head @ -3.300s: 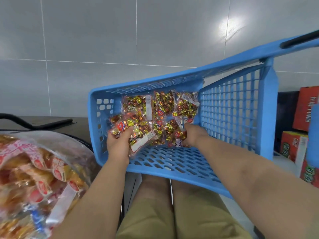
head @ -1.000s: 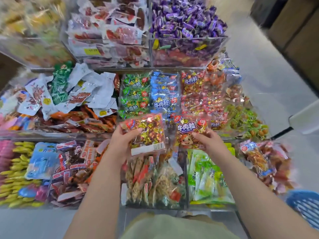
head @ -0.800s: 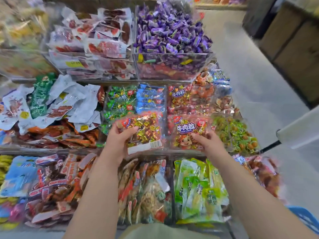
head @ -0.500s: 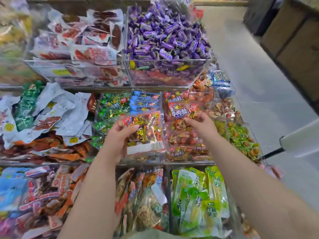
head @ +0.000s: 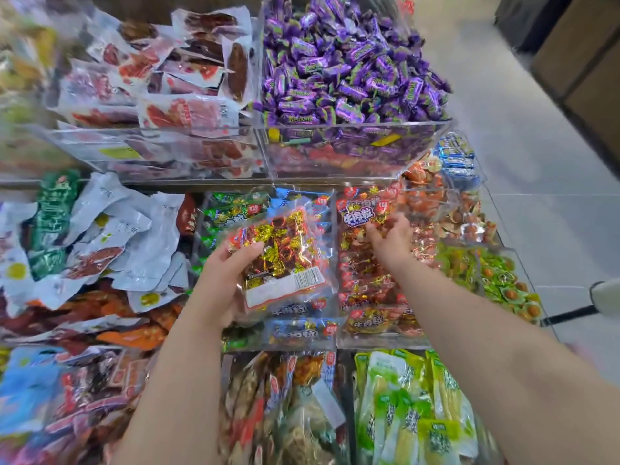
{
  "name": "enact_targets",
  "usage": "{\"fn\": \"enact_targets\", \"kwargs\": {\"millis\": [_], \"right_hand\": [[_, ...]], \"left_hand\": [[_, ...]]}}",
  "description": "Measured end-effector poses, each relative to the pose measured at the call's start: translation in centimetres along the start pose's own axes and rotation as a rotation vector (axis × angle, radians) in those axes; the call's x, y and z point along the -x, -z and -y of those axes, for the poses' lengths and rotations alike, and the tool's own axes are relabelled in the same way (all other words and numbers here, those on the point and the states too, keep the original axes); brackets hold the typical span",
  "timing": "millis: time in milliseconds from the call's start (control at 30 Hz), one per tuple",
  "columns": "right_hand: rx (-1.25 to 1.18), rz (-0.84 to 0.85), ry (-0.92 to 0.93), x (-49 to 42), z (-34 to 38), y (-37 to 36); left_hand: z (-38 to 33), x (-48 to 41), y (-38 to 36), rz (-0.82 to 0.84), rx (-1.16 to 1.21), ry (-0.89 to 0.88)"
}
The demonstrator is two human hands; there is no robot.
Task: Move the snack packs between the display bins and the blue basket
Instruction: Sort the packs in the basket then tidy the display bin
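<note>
**Kid:** What is the left hand (head: pixel 224 283) doing?

**Friend:** Its thumb and fingers are curled round a clear snack pack (head: pixel 281 260) full of gold and red sweets. It holds the pack up above the blue packs (head: pixel 302 330).

**Kid:** And the right hand (head: pixel 391 241)?

**Friend:** It is on a red pack (head: pixel 364 213) on top of the pile in a clear bin (head: pixel 382 344). The fingers are blurry, so I can't tell if they pinch it or lie loose.

**Kid:** What's higher up?

**Friend:** A big heap of purple sweets (head: pixel 352 72).

Gold-candy snack pack (head: pixel 281 260) tilted, red pack (head: pixel 364 213) in bin (head: pixel 379 342)
</note>
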State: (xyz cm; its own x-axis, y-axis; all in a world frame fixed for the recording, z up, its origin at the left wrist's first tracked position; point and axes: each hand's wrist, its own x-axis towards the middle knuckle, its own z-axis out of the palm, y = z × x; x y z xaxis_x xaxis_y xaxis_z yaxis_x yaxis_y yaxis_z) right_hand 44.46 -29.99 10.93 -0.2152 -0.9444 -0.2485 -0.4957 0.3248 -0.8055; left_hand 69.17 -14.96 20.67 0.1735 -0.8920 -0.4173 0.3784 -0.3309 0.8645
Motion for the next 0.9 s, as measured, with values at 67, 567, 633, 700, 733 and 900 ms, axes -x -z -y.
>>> {"fn": "enact_targets", "kwargs": {"millis": [67,567,633,700,733,900], "right_hand": [[0.066,-0.009,-0.027,0.1,-0.1,0.0],[0.103,0.106,0.145,-0.2,0.5,1.8],[0.029,-0.001,0.135,1.6,0.7,2.5],[-0.131,-0.11,0.21,4.3,1.1,3.5],[-0.237,-0.08,0.231,5.4,1.2,4.0],[-0.246,0.557,0.147,10.7,3.5,5.6]], "left_hand": [[0.0,-0.1,-0.3,-0.006,-0.002,-0.009],[0.4,-1.1,-3.1,-0.047,0.069,-0.09],[0.7,-1.1,-3.8,-0.057,0.085,-0.088],[1.0,-1.2,-4.5,-0.07,0.094,-0.076],[1.2,-1.2,-4.9,-0.076,0.086,-0.064],[1.9,-1.6,-7.1,-0.111,-0.063,-0.018]]}}
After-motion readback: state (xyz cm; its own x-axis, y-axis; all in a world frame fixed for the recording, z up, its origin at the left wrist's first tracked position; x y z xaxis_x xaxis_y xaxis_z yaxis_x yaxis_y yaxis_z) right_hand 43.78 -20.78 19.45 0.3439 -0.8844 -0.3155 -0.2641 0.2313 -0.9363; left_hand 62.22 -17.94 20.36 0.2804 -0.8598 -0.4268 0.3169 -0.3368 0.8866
